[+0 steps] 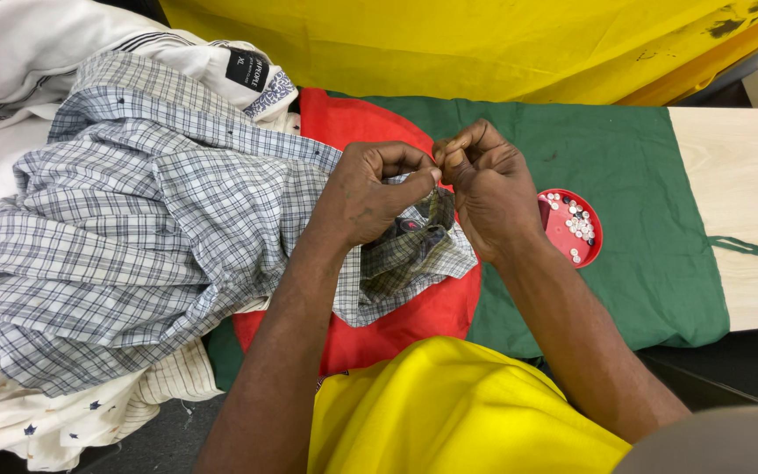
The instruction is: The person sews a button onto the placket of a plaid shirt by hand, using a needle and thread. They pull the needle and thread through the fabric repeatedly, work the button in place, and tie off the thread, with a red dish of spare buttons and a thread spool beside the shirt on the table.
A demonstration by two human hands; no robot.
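Observation:
My left hand (370, 193) pinches a fold of a grey-and-white checked shirt (151, 219) near its edge. My right hand (484, 180) meets it from the right, fingertips pressed together at the same fold; anything thin held between those fingertips is too small to see. The shirt spreads to the left over a pile of other garments. Under my hands lies a green cloth (651, 228) with a red round patch (414, 316) on it.
A small red round dish (556, 230) with several white buttons sits just right of my right hand. White and patterned garments (37, 421) pile up at the left. Yellow fabric (449, 44) covers the back, and a pale wooden tabletop (747, 202) shows at the right.

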